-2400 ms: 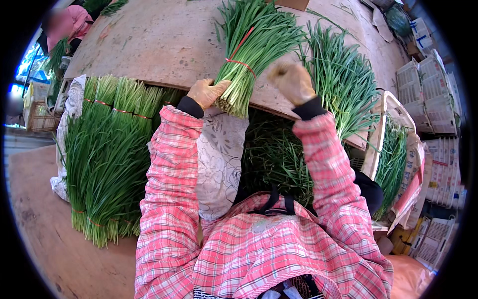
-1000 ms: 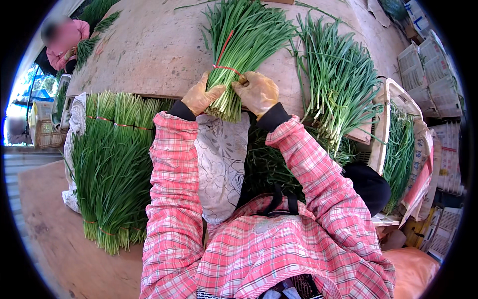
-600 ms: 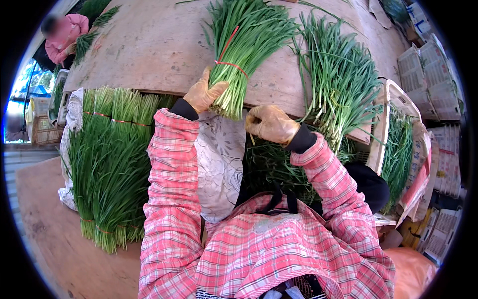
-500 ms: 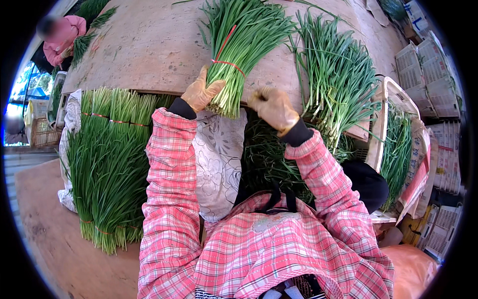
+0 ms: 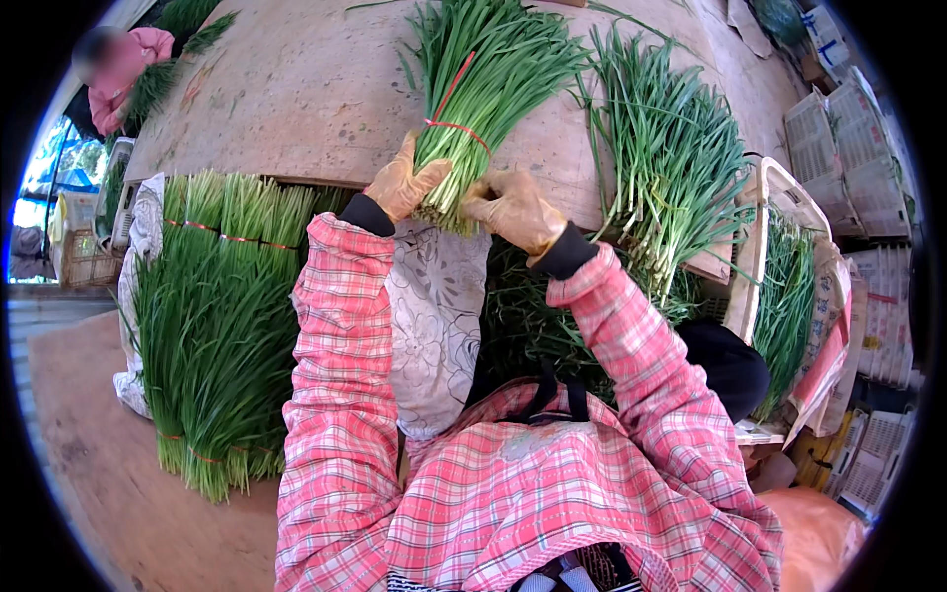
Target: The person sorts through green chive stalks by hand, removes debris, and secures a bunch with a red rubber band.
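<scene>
A bunch of garlic chives (image 5: 493, 69) lies on the wooden table in front of me, leaves pointing away and pale stem ends toward me. A red tie (image 5: 460, 126) circles its stems, with one loose tail lying up along the leaves. My left hand (image 5: 406, 183), in a tan glove, grips the stems from the left, thumb across them. My right hand (image 5: 518, 209), gloved alike, is at the right side of the stem ends with its fingers curled together. What its fingertips pinch, if anything, is hidden.
Loose chives (image 5: 671, 138) lie in a pile to the right. Tied bunches (image 5: 217, 316) stand at my left beside patterned cloth. A crate (image 5: 758, 247) holds more chives at right, with stacked crates (image 5: 843, 138) beyond. Another person (image 5: 123, 74) works at the far left.
My right hand has moved left and slightly down, from beside the bunch to its stem ends. My left hand and the bunch have shifted slightly right.
</scene>
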Action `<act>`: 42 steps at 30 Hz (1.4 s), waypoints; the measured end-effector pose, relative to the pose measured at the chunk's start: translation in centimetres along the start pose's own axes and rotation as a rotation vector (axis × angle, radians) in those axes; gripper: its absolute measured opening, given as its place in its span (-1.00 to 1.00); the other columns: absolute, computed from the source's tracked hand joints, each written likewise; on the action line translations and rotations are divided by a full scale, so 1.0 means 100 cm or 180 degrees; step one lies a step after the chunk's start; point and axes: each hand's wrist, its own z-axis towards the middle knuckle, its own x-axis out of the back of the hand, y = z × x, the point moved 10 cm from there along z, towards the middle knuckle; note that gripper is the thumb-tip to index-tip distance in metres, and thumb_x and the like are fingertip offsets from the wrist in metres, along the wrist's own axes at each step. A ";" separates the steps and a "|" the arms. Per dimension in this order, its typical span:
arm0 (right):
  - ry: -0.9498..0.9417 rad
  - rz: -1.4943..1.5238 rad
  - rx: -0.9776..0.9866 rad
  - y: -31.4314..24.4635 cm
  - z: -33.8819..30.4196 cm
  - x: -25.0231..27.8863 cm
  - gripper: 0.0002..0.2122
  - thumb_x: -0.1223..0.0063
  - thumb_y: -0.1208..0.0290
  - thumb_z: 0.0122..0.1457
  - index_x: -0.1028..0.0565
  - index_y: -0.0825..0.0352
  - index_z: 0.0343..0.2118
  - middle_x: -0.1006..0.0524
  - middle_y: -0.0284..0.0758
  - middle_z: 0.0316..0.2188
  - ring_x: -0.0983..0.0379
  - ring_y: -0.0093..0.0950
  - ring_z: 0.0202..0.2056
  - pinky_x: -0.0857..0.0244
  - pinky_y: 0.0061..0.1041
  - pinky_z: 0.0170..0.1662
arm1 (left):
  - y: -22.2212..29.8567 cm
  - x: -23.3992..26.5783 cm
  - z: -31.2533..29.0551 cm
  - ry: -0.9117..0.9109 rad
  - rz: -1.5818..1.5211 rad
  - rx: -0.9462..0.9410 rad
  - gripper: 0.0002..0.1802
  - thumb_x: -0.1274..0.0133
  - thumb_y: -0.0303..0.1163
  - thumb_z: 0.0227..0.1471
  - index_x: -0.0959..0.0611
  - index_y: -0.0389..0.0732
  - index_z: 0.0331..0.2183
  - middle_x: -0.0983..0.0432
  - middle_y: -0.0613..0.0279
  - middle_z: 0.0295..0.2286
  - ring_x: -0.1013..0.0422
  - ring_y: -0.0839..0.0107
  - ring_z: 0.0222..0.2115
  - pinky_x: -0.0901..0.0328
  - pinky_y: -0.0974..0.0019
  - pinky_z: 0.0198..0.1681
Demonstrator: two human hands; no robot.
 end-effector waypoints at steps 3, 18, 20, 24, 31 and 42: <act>0.0928 -0.0067 -0.0313 0.005 -0.001 0.031 -0.79 -0.12 0.31 -0.08 -0.52 0.38 -0.51 -0.50 -0.20 -0.64 -0.45 -0.41 -0.54 -0.31 -0.44 -0.41 | 0.005 -0.001 0.004 -0.0078 0.0056 -0.0094 -0.22 0.03 0.03 0.03 -0.15 -0.29 0.11 -0.34 0.09 -0.10 -0.25 0.38 -0.08 -0.12 0.36 0.00; 0.1139 0.0062 -0.0420 0.036 0.028 0.043 -0.83 -0.10 0.33 -0.14 -0.54 0.34 -0.56 -0.50 -0.16 -0.64 -0.47 -0.32 -0.54 -0.31 -0.38 -0.40 | 0.020 -0.006 -0.001 -0.0124 -0.0400 -0.0083 0.13 -0.03 0.13 -0.06 0.17 -0.53 0.12 -0.36 -0.09 -0.12 -0.32 0.26 -0.09 -0.19 0.39 -0.05; 0.1167 0.0092 -0.0365 0.038 0.029 0.041 -0.82 -0.10 0.31 -0.12 -0.53 0.34 -0.54 -0.51 -0.16 -0.62 -0.47 -0.31 -0.51 -0.31 -0.38 -0.38 | 0.014 -0.005 -0.001 -0.0103 -0.0227 0.0054 -0.07 -0.02 0.02 0.00 0.02 -0.38 0.14 -0.34 0.03 -0.09 -0.26 0.37 -0.08 -0.13 0.39 0.00; 0.1317 -0.0592 -0.0281 0.017 0.030 0.038 -0.81 -0.11 0.29 -0.08 -0.53 0.33 -0.52 -0.51 -0.14 -0.58 -0.47 -0.21 -0.46 -0.30 -0.35 -0.35 | 0.021 -0.005 -0.004 -0.0133 -0.0363 0.0094 -0.20 -0.01 -0.05 0.04 -0.08 -0.29 0.13 -0.32 0.11 -0.08 -0.23 0.42 -0.07 -0.10 0.39 0.02; 0.1434 -0.0137 -0.0016 0.026 0.034 0.064 -0.81 -0.09 0.31 -0.03 -0.52 0.37 -0.50 -0.51 -0.17 -0.61 -0.46 -0.29 -0.52 -0.29 -0.37 -0.39 | 0.042 0.014 -0.010 0.0003 0.0801 0.0298 -0.05 -0.02 0.15 -0.08 -0.16 -0.44 0.08 -0.31 -0.22 -0.08 -0.27 0.13 -0.03 -0.11 0.27 0.04; 0.1855 -0.1209 -0.0708 0.008 0.081 0.116 -0.64 -0.08 0.07 -0.11 -0.53 0.36 -0.52 -0.53 -0.07 -0.44 -0.46 -0.15 -0.32 -0.30 -0.29 -0.23 | 0.049 -0.006 -0.002 0.0521 0.1587 0.0510 0.19 -0.19 0.00 -0.23 0.14 -0.52 0.12 -0.07 -0.44 0.01 -0.11 -0.14 0.05 -0.09 0.14 0.07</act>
